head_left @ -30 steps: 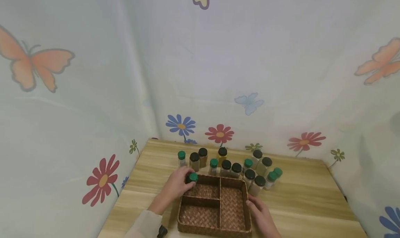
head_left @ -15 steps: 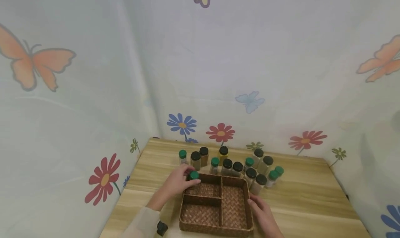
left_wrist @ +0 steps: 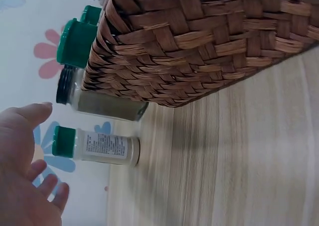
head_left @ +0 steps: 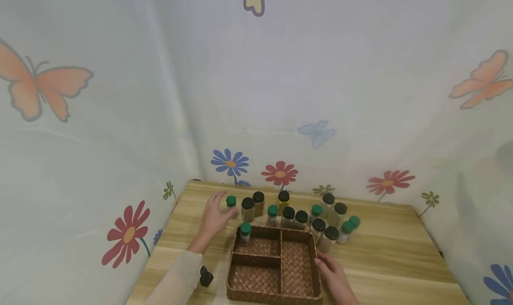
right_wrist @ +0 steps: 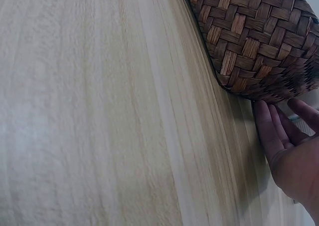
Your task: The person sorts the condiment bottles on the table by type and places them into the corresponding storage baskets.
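My left hand (head_left: 213, 218) is at the back left with fingers spread and nothing held. Just to its right stands a small spice jar with a green cap (head_left: 231, 201); the left wrist view shows the jar's white printed label (left_wrist: 107, 145) facing the hand. A woven brown basket (head_left: 256, 295) with three compartments lies in front of me. Upright in its back-left compartment is another green-capped spice jar (head_left: 245, 230). Fingers of my right hand (head_left: 335, 276) touch the basket's right wall near the back corner, as the right wrist view also shows.
Several black-capped spice jars (head_left: 288, 216) and green-capped ones (head_left: 347, 227) stand in a loose group behind and right of the basket. A small black object (head_left: 206, 277) is beside the left sleeve (head_left: 176, 274). A flowered curtain (head_left: 256, 95) rises behind the wooden table (head_left: 392, 260).
My left hand let go of the green-capped spice jar in the back-left compartment and moved back and left to another green-capped jar. The right hand stayed at the basket.
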`<state>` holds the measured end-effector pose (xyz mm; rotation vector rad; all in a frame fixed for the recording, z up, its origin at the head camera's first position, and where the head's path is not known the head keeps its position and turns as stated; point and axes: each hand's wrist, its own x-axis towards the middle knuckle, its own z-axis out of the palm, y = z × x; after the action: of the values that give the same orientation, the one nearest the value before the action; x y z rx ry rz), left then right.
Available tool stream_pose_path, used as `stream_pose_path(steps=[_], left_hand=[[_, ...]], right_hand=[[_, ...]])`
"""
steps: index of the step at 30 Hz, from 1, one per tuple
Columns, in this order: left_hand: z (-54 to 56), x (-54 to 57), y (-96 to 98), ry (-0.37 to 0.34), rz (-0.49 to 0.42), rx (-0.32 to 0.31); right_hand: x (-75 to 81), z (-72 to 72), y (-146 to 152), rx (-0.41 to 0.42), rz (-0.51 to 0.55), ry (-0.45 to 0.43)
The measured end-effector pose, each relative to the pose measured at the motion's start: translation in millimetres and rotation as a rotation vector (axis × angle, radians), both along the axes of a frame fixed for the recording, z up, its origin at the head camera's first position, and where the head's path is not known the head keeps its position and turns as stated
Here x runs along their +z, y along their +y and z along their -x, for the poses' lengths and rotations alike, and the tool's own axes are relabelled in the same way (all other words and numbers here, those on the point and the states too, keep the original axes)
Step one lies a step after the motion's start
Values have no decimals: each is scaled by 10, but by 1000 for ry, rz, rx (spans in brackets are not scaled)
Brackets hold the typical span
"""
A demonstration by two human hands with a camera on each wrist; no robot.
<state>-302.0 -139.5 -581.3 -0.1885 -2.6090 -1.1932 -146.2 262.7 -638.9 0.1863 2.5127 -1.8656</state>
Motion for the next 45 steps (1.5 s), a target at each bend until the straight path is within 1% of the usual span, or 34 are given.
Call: stream_pose_path(steps=[4, 6, 10, 16, 18, 22, 26, 31, 34, 36, 40, 45], left_hand=[[65, -75, 19, -34, -13, -14], [80, -97, 34, -46, -27, -4], [109, -154, 79, -20, -32, 23], [166, -228, 171, 26, -36, 13], [170, -232, 169, 33, -37, 24], [162, -209, 152, 14, -33, 37], [147, -174, 126, -11, -23, 37], [100, -134, 81, -12, -14, 28], [52, -71, 46, -2, 14, 4], [10, 10, 19, -1, 34, -9], [-78, 243, -47, -7, 51, -39], [-161, 573, -145, 29, 61, -110]], right_hand=[[-11, 22, 1, 0, 11, 10], [-19, 39, -18, 7, 23, 9], [-66, 65, -28, 25, 23, 10], [-99, 62, 51, 15, 30, -8], [-95, 56, 56, 16, 30, -11], [-74, 47, 55, 18, 42, -16], [-62, 36, 47, 19, 61, -15], [-62, 24, 36, 20, 58, -8], [-61, 18, 39, 9, 48, -13], [-60, 16, 46, 4, 36, -18], [-50, 11, 42, 7, 48, -24], [-34, 9, 23, 22, 104, -26]])
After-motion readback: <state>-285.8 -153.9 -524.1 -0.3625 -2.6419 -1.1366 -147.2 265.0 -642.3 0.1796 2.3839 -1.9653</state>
